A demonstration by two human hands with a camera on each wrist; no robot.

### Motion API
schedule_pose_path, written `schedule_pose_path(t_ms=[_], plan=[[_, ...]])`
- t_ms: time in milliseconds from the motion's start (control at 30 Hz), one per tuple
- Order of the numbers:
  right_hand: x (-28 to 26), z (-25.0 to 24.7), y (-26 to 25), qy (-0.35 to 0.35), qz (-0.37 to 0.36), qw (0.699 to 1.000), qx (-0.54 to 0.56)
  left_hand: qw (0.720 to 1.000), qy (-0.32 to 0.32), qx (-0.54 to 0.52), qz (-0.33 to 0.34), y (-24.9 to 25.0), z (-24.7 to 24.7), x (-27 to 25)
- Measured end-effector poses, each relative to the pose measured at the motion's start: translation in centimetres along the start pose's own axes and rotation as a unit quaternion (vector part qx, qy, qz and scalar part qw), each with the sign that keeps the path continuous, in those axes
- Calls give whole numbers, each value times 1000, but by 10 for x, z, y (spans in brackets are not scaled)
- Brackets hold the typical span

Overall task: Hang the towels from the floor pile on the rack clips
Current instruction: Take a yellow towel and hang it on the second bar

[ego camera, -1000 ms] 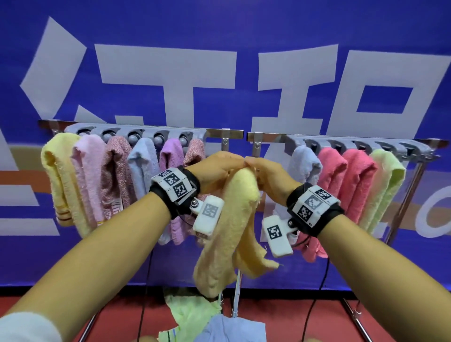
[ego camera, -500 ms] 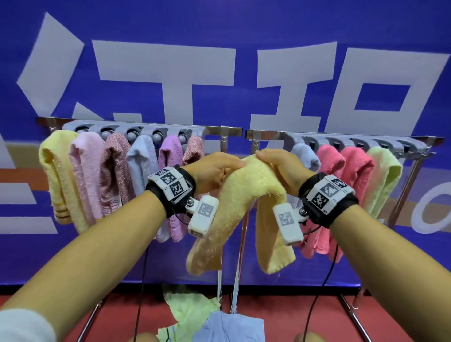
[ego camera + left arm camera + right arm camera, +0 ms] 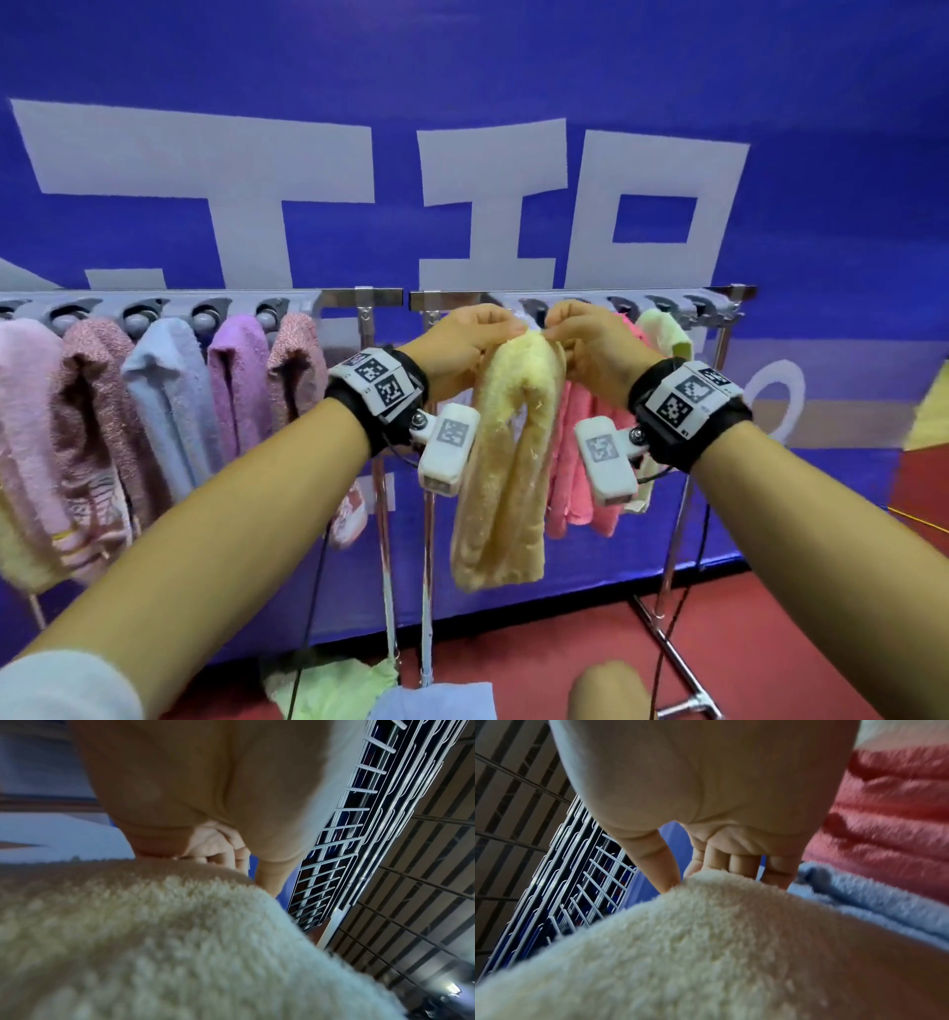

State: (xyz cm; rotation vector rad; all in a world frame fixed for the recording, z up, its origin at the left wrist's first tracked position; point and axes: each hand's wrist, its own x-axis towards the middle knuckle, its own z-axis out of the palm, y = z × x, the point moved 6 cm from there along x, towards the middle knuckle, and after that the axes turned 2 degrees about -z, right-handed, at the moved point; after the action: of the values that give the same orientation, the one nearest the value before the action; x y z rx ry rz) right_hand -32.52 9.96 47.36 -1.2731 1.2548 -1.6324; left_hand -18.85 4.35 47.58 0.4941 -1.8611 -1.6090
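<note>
Just below the right rack (image 3: pixel 580 297) rail, the left hand (image 3: pixel 462 342) and right hand (image 3: pixel 590 342) each pinch the folded top of the yellow towel (image 3: pixel 506 462). Large white characters on the blue banner (image 3: pixel 462 77) are only partly legible.

A fluffy yellow towel (image 3: pixel 506 452) hangs folded double just below the rack clips (image 3: pixel 534 308).
</note>
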Motion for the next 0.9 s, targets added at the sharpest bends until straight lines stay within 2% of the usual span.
schedule_pose_path(t_ms=[133,433,667,800,900], plan=[[-4,-54,-4,61,-13,998,1,1000,-18,-7,-2,-9,42,37],[8,-161,-3,82,-20,995,-55,999,9,-49,15,-26,132,118],[23,-226,-10,113,-13,993,-32,999,27,0,30,-30,186,158],[31,-262,-9,141,-2,989,-39,985,82,102,108,-23,203,175],[37,-289,-9,163,8,986,-44,965,88,174,174,-16,218,182]])
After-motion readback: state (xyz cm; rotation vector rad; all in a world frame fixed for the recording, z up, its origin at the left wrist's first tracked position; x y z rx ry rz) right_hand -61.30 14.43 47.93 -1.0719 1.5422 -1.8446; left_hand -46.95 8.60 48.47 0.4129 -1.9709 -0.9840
